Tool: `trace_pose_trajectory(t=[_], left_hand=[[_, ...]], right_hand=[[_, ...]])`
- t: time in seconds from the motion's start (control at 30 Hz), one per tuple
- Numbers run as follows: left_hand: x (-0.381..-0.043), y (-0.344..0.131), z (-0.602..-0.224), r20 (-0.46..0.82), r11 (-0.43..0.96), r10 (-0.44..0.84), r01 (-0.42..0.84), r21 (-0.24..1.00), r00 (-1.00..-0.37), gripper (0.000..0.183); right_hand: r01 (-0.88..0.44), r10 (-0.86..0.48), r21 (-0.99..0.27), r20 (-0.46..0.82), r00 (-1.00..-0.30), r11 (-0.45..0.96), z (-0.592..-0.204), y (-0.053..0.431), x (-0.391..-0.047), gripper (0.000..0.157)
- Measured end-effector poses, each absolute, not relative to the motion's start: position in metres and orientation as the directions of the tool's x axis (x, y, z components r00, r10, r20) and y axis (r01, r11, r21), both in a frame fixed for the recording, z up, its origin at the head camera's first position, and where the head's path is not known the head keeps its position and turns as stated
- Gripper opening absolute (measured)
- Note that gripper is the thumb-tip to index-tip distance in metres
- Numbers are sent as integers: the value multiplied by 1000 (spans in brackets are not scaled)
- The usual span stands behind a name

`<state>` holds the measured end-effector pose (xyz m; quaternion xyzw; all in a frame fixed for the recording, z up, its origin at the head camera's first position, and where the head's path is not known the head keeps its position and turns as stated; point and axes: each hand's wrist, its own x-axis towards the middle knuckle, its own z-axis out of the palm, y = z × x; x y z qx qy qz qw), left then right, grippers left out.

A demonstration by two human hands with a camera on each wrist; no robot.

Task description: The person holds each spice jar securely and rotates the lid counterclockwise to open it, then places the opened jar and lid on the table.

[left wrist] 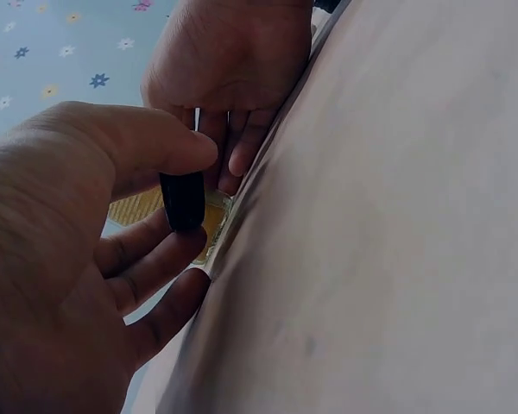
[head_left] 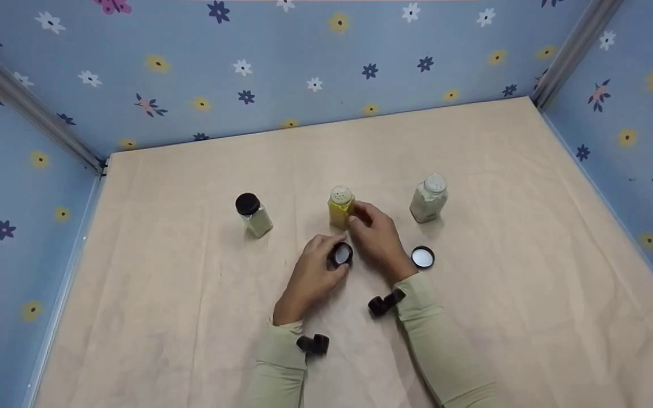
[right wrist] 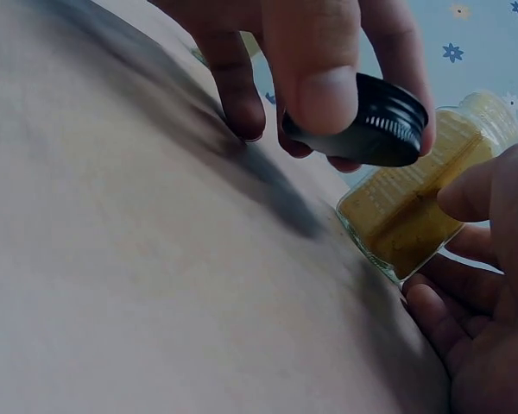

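Note:
My left hand [head_left: 310, 276] pinches a black screw cap [head_left: 342, 254] between thumb and fingers, its pale inner face showing in the head view. Just beyond it stands a glass shaker jar [head_left: 339, 216] of yellow powder, upright, with a white perforated top. My right hand [head_left: 380, 238] holds this jar from the right side, thumb against the glass. In the right wrist view the ribbed cap [right wrist: 390, 128] hangs above the table, close beside the jar [right wrist: 414, 203]. From the left wrist the cap [left wrist: 183, 203] partly hides the jar.
To the left stands a glass jar [head_left: 256, 220] with a black cap and pale contents. At the right is another pale-filled jar [head_left: 429, 201] with a white shaker top. A loose black cap [head_left: 423, 257] lies liner up near the right wrist. Flowered walls [head_left: 281, 62] border the cloth-covered table [head_left: 151, 272].

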<state>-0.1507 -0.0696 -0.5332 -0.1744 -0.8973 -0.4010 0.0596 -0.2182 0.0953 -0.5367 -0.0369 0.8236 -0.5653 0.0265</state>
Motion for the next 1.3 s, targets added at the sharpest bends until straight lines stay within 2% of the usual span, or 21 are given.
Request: trace_pose_trajectory(t=[0.4, 1.07, 1.3], left_hand=[[-151, -66, -535, 240, 644, 299, 380, 663, -924, 48], [-154, -67, -538, 219, 684, 314, 380, 622, -924, 48], [-153, -68, -535, 188, 693, 329, 372, 617, -925, 48]], right_hand=[[-45, -99, -938, 12, -995, 344, -536, 96, -218, 38], [-24, -84, -936, -6, -996, 350, -536, 96, -219, 38], [-34, -110, -953, 1, -994, 301, -536, 96, -217, 38]])
